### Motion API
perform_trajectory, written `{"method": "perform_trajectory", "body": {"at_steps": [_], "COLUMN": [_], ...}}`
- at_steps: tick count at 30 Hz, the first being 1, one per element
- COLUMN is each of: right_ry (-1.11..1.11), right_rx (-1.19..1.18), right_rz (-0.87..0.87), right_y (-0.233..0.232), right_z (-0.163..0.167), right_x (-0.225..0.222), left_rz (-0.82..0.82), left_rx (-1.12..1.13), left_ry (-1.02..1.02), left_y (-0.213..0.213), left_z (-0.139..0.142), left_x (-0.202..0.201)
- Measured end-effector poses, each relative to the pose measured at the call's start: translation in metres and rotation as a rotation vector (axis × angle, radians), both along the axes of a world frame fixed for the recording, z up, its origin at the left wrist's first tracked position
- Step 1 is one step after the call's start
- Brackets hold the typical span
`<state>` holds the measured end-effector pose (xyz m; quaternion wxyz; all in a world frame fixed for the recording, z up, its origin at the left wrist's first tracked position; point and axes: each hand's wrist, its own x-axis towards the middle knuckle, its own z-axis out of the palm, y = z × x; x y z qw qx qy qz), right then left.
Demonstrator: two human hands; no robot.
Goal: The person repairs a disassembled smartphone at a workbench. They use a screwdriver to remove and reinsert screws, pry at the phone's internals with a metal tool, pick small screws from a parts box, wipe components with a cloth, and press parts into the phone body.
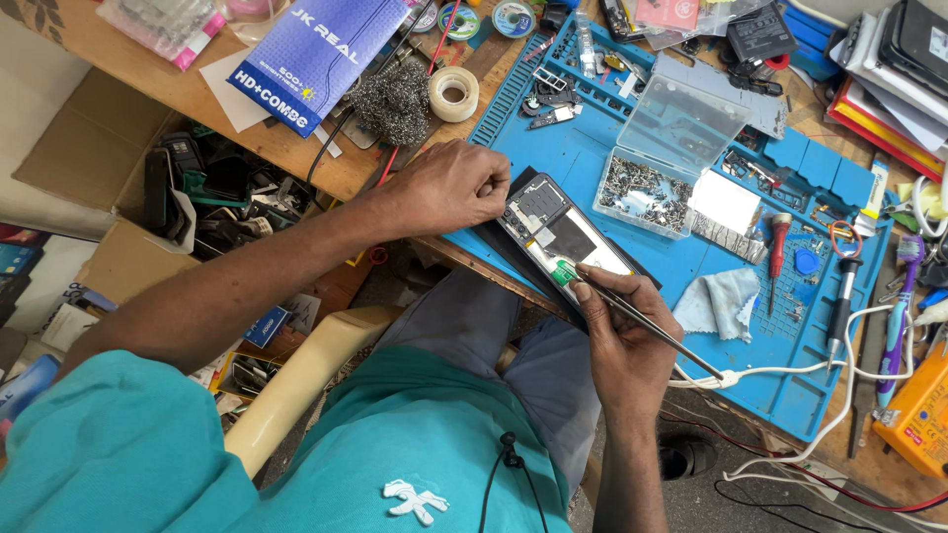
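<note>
An opened phone (565, 235) with its back cover off lies on a blue work mat (583, 158) at the table's front edge. My left hand (449, 186) rests at the phone's upper end, fingers curled against its edge. My right hand (622, 336) grips thin metal tweezers (642, 321), whose tip touches a small green part (563, 273) near the phone's lower end.
A clear plastic box of small screws (647, 192) stands open beside the phone. A light blue cloth (719, 303), screwdrivers (777, 242), a roll of tape (453, 94), steel wool (393, 102) and a blue box (311, 54) lie around. White cable (790, 370) runs at right.
</note>
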<state>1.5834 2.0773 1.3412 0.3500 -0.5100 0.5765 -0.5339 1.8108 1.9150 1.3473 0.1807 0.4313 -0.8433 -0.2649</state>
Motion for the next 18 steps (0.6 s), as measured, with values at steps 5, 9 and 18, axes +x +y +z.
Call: {"method": "perform_trajectory", "body": {"at_steps": [5,9,18], "right_ry": [0.012,0.025,0.045], "right_rx": [0.008,0.012,0.034], "right_rz": [0.004,0.016,0.027], "right_y": [0.0,-0.002,-0.004], "right_z": [0.001,0.001,0.003], "right_x": [-0.002,-0.003,-0.002], "left_rz": [-0.03,-0.075,0.034], "left_rx": [0.054,-0.049,-0.207], "left_ry": [0.056,0.148,-0.205], "left_y": [-0.004,-0.009,0.016], "left_z": [-0.01,-0.01,0.021], "left_x": [0.004,0.013,0.051]}}
